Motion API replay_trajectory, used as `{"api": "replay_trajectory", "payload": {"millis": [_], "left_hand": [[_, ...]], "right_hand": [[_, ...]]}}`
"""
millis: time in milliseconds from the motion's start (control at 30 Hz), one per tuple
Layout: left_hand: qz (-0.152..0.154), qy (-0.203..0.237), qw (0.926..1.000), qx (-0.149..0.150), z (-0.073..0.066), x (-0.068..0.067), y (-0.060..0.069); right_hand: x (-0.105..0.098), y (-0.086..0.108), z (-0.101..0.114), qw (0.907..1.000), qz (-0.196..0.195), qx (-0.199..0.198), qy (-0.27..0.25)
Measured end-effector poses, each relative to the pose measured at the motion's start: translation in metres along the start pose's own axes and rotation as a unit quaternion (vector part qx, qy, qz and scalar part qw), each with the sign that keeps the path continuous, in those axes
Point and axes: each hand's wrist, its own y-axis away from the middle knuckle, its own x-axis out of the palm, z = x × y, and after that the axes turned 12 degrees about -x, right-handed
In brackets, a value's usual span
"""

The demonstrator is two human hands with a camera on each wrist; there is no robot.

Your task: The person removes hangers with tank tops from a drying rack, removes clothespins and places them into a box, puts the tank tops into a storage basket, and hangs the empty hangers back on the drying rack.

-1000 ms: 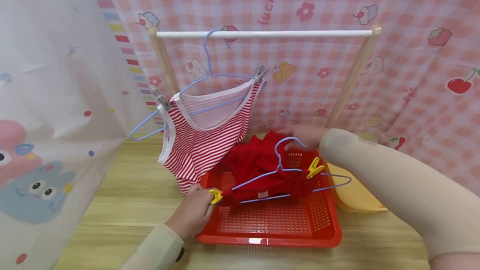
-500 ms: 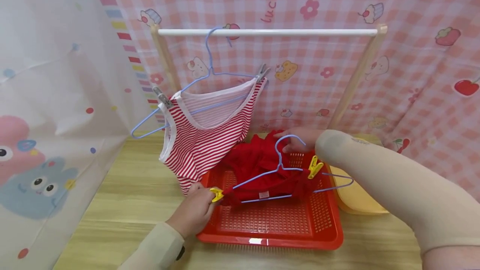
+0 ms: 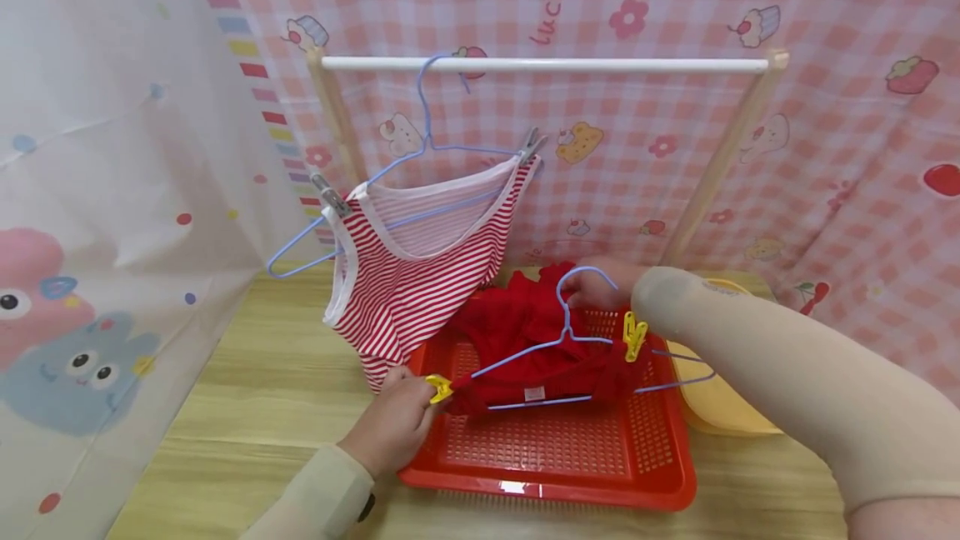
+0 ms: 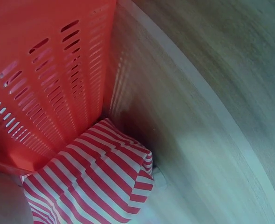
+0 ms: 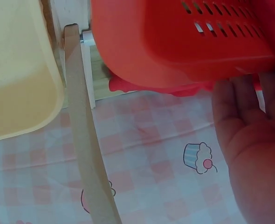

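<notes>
In the head view a blue wire hanger lies over the red basket. A red garment is fixed to it by a yellow clothespin at the left and another yellow clothespin at the right. My left hand grips the hanger's left end beside the clothespin. My right hand is at the basket's far rim, behind the hanger hook, by the garment's far part. The right wrist view shows its fingers reaching to the rim, with the fingertips hidden.
A striped tank top, clipped by grey clothespins, hangs on a second blue hanger from a white rail. Its lower part lies beside the basket. A yellow tray stands at the right, behind my right arm.
The head view has drifted slightly, shifting the scene rightward. The right clothespin has tilted more upright. My right hand, blurred earlier, stays near the basket's far rim. My left hand keeps its grip.
</notes>
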Motion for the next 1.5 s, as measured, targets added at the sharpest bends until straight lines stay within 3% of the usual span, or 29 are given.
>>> {"api": "replay_trajectory", "payload": {"millis": [67, 267, 433, 633, 967, 1200, 1367, 1433, 1500], "left_hand": [[-0.002, -0.002, 1.0000, 0.002, 0.000, 0.000, 0.000], [0.000, -0.003, 1.0000, 0.008, -0.002, -0.001, 0.000], [0.009, -0.005, 0.9999, 0.002, -0.004, -0.003, 0.000], [0.018, -0.006, 0.9997, -0.016, -0.004, -0.003, 0.001], [-0.005, -0.008, 1.0000, -0.002, -0.003, -0.002, 0.002], [-0.002, -0.006, 0.9999, -0.009, -0.003, -0.001, 0.001], [-0.007, -0.004, 0.9999, -0.007, -0.003, 0.000, 0.001], [-0.007, -0.003, 1.0000, -0.006, -0.003, 0.000, 0.000], [-0.004, -0.001, 1.0000, -0.007, -0.003, 0.000, 0.000]], "right_hand": [[0.001, 0.001, 0.000, 0.9997, -0.020, 0.001, 0.012], [0.000, 0.004, 0.001, 0.9951, -0.071, -0.052, 0.046], [-0.006, 0.011, 0.006, 0.9943, -0.081, -0.059, 0.037], [-0.016, 0.021, 0.023, 0.9957, -0.072, -0.057, -0.012], [-0.024, 0.037, 0.033, 0.9916, -0.036, -0.030, -0.121], [-0.028, 0.045, 0.040, 0.9724, 0.028, -0.007, -0.232], [-0.026, 0.046, 0.044, 0.9610, 0.084, -0.009, -0.263], [-0.024, 0.046, 0.044, 0.9611, 0.100, -0.015, -0.257], [-0.023, 0.046, 0.045, 0.9667, 0.100, -0.020, -0.235]]}}
